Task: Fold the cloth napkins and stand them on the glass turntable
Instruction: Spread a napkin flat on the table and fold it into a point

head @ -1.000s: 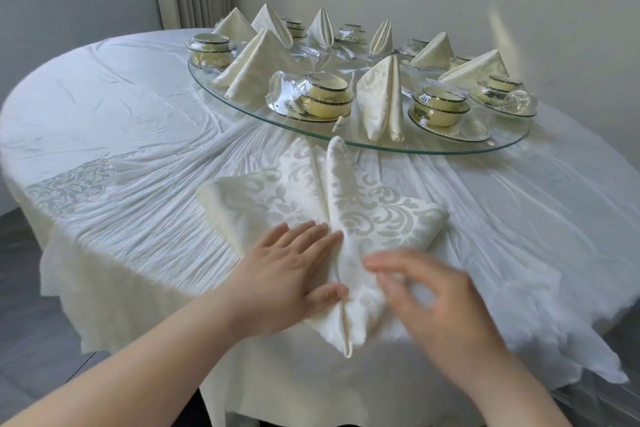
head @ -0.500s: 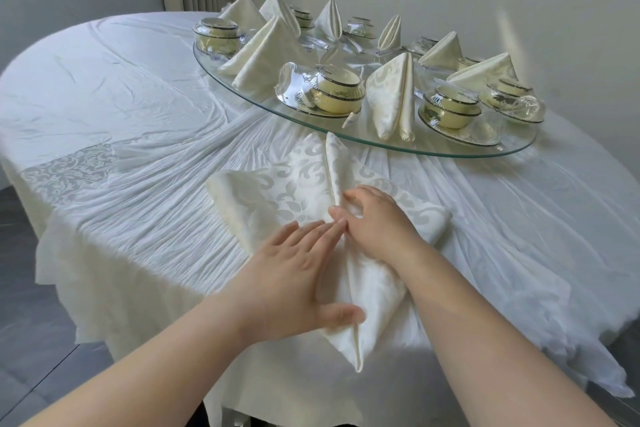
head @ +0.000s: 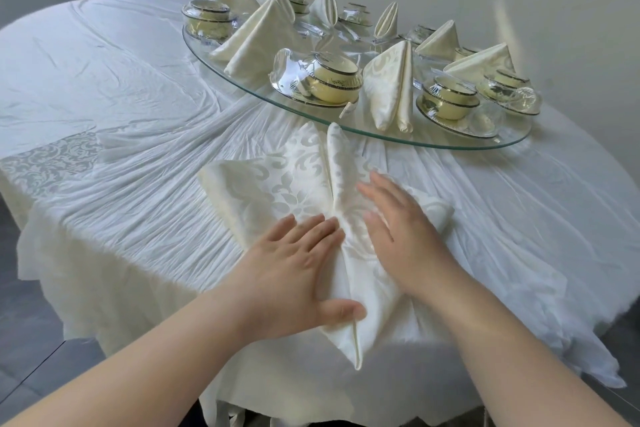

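Observation:
A cream damask napkin lies partly folded on the tablecloth near the table's front edge, with a centre fold running toward me and its near tip hanging over the edge. My left hand presses flat on its left half, thumb across the centre fold. Flat on the right half lies my right hand, fingers straight. Just beyond the napkin's far tip is the glass turntable, where several folded napkins stand, the nearest one close to its front rim.
Wrapped yellow bowls on saucers sit between the standing napkins on the turntable. The round table wears a wrinkled white cloth. A wall stands close behind at the right, with a curtain at the back left.
My right hand has slid from the centre fold outward and back over the napkin's right half, flattening it. My left hand has stayed pressed on the left half.

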The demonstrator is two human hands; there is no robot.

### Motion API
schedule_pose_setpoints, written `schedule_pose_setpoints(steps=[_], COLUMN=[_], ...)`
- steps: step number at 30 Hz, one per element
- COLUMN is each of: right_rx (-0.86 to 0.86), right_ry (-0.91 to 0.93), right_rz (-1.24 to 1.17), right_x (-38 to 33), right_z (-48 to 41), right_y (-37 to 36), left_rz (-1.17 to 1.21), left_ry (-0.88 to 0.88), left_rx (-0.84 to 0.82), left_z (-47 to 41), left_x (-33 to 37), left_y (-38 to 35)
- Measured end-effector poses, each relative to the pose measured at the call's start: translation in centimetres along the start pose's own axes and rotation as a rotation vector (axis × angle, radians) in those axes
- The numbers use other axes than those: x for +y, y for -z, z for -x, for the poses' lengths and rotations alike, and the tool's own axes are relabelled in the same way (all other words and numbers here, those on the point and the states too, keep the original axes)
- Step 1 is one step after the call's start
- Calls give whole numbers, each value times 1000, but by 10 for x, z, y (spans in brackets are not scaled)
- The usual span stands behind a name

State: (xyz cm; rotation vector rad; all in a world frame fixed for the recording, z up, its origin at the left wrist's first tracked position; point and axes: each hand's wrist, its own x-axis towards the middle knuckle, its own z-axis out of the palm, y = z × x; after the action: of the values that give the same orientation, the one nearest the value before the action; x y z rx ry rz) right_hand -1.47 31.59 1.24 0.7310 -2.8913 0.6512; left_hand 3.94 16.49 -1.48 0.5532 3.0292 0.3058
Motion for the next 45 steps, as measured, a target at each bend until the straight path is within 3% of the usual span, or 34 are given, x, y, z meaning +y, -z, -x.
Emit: schedule_pose_setpoints(steps=[3, 6, 14, 24, 28, 34, 38, 42, 45], right_rx=[-224, -299, -257, -203, -201, -186, -175, 26, 260], right_ry=[42, 4, -210, -195, -189, -188, -185, -170, -133], right_rz=[49, 144, 247, 238, 230, 218, 214, 135, 42], right_x=[-8, 6, 61, 67, 69, 70, 71, 71, 68], right_z=[35, 34, -28, -31, -30, -31, -31, -28, -23], right_y=[-11, -15, 8, 2, 2, 1, 1, 0, 5], left_rz=[-7, -14, -36, 107, 61, -20, -2, 47, 131], left_ry=[0, 10, -16, -34, 35, 196, 332, 342, 229], left_rx=[-19, -18, -6, 30, 164, 9, 30, 77, 240], left_z=[0, -1, -1, -4, -4, -8, -13, -13, -7], left_x=[3, 5, 2, -11, -39, -66, -71, -73, -72], left_y=[2, 4, 2, 9, 26, 20, 18, 16, 18])
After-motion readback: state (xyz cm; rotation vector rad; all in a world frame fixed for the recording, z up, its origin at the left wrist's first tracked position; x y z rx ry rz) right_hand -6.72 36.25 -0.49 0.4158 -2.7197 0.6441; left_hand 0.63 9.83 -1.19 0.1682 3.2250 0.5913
